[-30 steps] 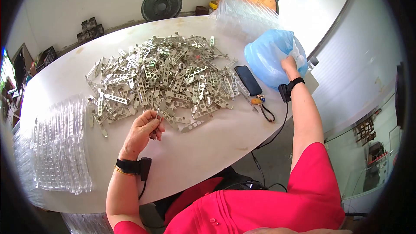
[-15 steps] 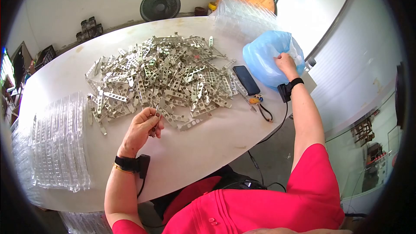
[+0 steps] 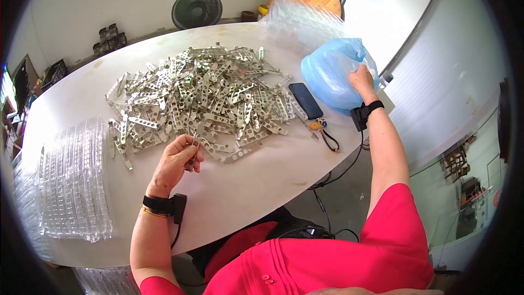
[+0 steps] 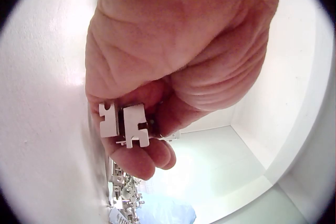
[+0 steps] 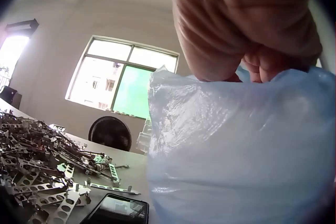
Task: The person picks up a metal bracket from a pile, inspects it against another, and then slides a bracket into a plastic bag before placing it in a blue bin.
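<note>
Left hand: The left hand (image 3: 170,166) pinches metal pieces (image 4: 135,121) between thumb and fingers above the table (image 3: 245,180); the left wrist view reveals two notched, pale ends, while the head view shows a slim blade (image 3: 198,132) rising from the grasp.
Right hand: At the mouth of the blue bag (image 3: 330,76), the right hand (image 3: 362,83) has bent fingers; the right wrist view loses its fingertips behind the plastic, and whether they grip it cannot be told.
Metal pile: Perforated strips (image 3: 202,98) spread across the table, seen whole only from the head.
Phone: A dark phone (image 3: 305,101) lies between strips and bag, a keyring (image 3: 316,125) near it in the head view.
Window: A green pane (image 5: 134,91) appears in the right wrist view alone.
Trays: Clear plastic trays (image 3: 73,180) sit left of the pile, in head view.
</note>
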{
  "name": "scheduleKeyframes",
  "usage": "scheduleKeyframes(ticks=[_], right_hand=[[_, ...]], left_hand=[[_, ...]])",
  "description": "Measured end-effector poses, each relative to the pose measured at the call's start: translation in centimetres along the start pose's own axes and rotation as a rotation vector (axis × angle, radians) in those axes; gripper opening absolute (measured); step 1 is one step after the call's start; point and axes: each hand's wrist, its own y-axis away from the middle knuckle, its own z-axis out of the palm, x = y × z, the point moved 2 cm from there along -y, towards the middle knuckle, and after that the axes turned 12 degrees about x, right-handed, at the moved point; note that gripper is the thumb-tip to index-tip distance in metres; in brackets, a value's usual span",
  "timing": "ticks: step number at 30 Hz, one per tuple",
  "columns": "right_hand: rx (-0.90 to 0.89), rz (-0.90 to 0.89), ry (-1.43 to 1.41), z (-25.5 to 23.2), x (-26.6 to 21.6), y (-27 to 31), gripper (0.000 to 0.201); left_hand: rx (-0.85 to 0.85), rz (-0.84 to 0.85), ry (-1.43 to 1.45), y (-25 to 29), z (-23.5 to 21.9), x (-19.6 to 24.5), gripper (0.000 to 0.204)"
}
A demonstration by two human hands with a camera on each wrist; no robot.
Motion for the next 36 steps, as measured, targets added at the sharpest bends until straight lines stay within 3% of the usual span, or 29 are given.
scheduleKeyframes(ticks=[6, 8, 9, 11, 14, 18, 21, 22, 24, 29, 31, 36], right_hand=[[0.106, -0.033, -0.191, 0.4, 1.4, 0.1, 0.035], [0.313, 0.009, -0.341, 0.2, 1.8, 0.3, 0.030], [0.316, 0.009, -0.340, 0.1, 2.0, 0.2, 0.030], [0.235, 0.232, -0.604, -0.7, 1.8, 0.3, 0.024], [0.341, 0.202, -0.749, -2.5, 0.4, 1.0, 0.023], [0.294, 0.152, -0.938, -6.7, -4.1, 3.0, 0.023], [0.150, 0.134, -1.141, -9.2, -8.0, 5.0, 0.023], [0.029, 0.097, -1.187, -9.8, -9.4, 5.7, 0.022], [-0.188, 0.043, -1.242, -9.2, -11.1, 6.7, 0.020], [-0.430, -0.011, -1.319, -8.9, -16.8, 12.0, 0.018], [-0.612, -0.017, -1.366, -8.4, -18.8, 14.3, 0.016], [-0.784, -0.021, -1.443, -7.0, -22.9, 19.4, 0.023]], left_hand=[[-0.004, 0.007, 0.000, -0.1, 0.0, 0.0, 0.011], [-0.010, 0.005, 0.000, -0.1, -0.1, -0.1, 0.011], [-0.012, 0.006, 0.001, -0.1, 0.0, -0.1, 0.011], [0.006, 0.000, 0.008, -0.2, 0.0, -0.2, 0.011], [0.000, 0.001, 0.006, -0.2, -0.1, -0.1, 0.010], [-0.012, 0.034, -0.010, -0.2, -0.1, -0.1, 0.010], [-0.007, 0.031, 0.020, -0.3, -0.1, -0.4, 0.010], [-0.013, 0.039, 0.028, -0.2, 0.0, -0.2, 0.010], [-0.019, 0.053, 0.030, 0.0, 0.1, 0.2, 0.011], [-0.016, 0.089, 0.031, 0.1, 0.0, 0.5, 0.010], [-0.052, 0.153, 0.028, 0.4, 0.2, 0.9, 0.009], [-0.135, 0.148, 0.124, 0.5, 0.0, 1.1, 0.007]])
